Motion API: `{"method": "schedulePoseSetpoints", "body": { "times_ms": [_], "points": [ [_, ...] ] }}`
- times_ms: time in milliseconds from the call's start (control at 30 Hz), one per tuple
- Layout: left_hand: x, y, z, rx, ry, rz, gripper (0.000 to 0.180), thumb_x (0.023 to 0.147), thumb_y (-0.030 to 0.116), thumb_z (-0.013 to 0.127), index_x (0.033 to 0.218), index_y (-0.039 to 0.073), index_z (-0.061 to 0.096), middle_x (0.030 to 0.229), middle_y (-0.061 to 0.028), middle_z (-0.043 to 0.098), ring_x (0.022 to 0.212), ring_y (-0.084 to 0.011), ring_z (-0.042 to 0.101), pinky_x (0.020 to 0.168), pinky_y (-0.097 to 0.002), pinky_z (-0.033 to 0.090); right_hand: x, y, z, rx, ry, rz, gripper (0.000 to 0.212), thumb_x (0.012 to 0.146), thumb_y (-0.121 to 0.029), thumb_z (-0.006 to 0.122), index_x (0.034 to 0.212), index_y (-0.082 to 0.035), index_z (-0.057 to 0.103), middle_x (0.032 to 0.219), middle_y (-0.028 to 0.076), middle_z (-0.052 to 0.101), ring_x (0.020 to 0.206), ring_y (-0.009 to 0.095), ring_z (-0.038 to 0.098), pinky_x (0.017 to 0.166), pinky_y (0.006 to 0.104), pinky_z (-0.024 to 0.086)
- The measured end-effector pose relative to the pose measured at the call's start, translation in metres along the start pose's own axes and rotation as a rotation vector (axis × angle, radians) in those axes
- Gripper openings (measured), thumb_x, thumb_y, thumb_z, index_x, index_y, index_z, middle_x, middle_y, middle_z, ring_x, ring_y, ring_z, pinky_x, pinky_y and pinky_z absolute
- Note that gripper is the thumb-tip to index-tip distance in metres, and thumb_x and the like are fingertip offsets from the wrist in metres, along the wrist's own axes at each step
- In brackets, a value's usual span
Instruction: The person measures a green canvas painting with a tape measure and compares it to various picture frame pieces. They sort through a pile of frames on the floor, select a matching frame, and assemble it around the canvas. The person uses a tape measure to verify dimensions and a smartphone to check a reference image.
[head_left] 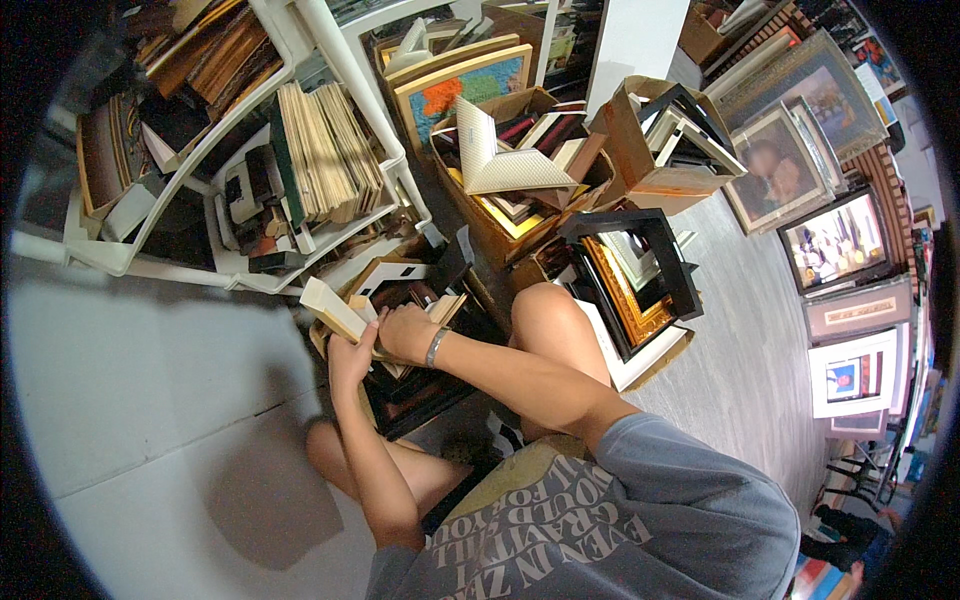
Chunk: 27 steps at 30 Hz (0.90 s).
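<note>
A: Where is the piece that the person has in hand?
B: You see the white rack (365, 100)? The cream frame corner (338, 312) is just in front of it, lifted over a low dark box (425, 410) of other frame pieces.
A: And how are the fingers?
B: Those of the left hand (350, 358) are closed around the lower end of the corner. I suppose it is gripped there so that the upper part stays free to be seen. The right hand (405, 333), with a band (435, 347) at its wrist, is just beside it with bent fingers. The tips are hidden, so I cannot tell if they grip something.
A: Why is the box between the knees?
B: Probably to let both hands reach it without stretching.
A: And to the right of the rack?
B: There a carton (468, 222) is so full that a white V-shaped corner (520, 172) lies on top, perhaps because nothing more fits inside. Farther right of the rack, a black frame (672, 260) leans around a gold one (650, 325), maybe nested for saving the space.
</note>
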<state>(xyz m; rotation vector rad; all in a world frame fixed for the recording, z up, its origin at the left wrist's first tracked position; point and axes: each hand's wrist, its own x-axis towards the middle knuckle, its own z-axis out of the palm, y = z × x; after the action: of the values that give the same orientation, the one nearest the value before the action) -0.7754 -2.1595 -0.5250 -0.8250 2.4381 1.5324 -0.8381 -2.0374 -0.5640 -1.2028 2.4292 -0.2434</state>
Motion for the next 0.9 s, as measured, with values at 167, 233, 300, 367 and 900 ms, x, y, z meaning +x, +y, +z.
{"method": "schedulePoseSetpoints", "body": {
  "times_ms": [167, 233, 300, 367, 900],
  "points": [
    [0.002, -0.007, 0.003, 0.048, 0.065, 0.103, 0.043, 0.084, 0.026, 0.071, 0.108, -0.008, 0.064, 0.104, -0.0197, 0.069, 0.097, -0.0294, 0.067, 0.085, -0.0381, 0.05, 0.003, 0.002, 0.009, -0.02, 0.039, -0.008, 0.038, 0.091, -0.02, 0.047, 0.115, 0.005, 0.062, 0.101, 0.018, 0.07, 0.092, 0.03, 0.069, 0.076, 0.0406, 0.051],
    [0.002, -0.011, 0.005, 0.043, 0.091, 0.149, 0.04, 0.084, 0.026, 0.07, 0.104, -0.008, 0.066, 0.099, -0.0198, 0.071, 0.093, -0.0295, 0.069, 0.082, -0.038, 0.05, 0.002, 0.001, 0.009, -0.028, 0.053, -0.003, 0.037, 0.091, -0.02, 0.047, 0.115, 0.004, 0.063, 0.101, 0.018, 0.071, 0.091, 0.031, 0.069, 0.076, 0.0408, 0.051],
    [0.004, -0.016, 0.005, 0.018, 0.088, 0.152, 0.04, 0.084, 0.027, 0.07, 0.105, -0.007, 0.066, 0.099, -0.0199, 0.071, 0.093, -0.0293, 0.069, 0.082, -0.038, 0.05, 0.0, -0.001, 0.006, -0.032, 0.047, 0.013, 0.036, 0.09, -0.02, 0.048, 0.114, 0.003, 0.064, 0.1, 0.018, 0.071, 0.091, 0.03, 0.069, 0.076, 0.0412, 0.051],
    [0.007, -0.021, 0.005, 0.014, 0.077, 0.158, 0.04, 0.084, 0.026, 0.071, 0.105, -0.007, 0.066, 0.099, -0.0199, 0.071, 0.094, -0.0291, 0.069, 0.082, -0.0378, 0.05, 0.0, -0.001, -0.002, 0.007, -0.064, -0.003, 0.045, 0.088, -0.022, 0.052, 0.119, 0.011, 0.056, 0.105, 0.022, 0.068, 0.093, 0.033, 0.067, 0.079, 0.041, 0.051],
    [0.007, -0.022, 0.003, 0.03, 0.059, 0.064, 0.04, 0.083, 0.027, 0.071, 0.104, -0.007, 0.067, 0.099, -0.02, 0.071, 0.094, -0.03, 0.069, 0.082, -0.0381, 0.051, -0.004, -0.001, -0.011, -0.017, -0.109, -0.015, 0.047, 0.091, -0.019, 0.046, 0.125, 0.013, 0.051, 0.106, 0.021, 0.068, 0.098, 0.032, 0.066, 0.082, 0.0424, 0.049]
  ]
}}
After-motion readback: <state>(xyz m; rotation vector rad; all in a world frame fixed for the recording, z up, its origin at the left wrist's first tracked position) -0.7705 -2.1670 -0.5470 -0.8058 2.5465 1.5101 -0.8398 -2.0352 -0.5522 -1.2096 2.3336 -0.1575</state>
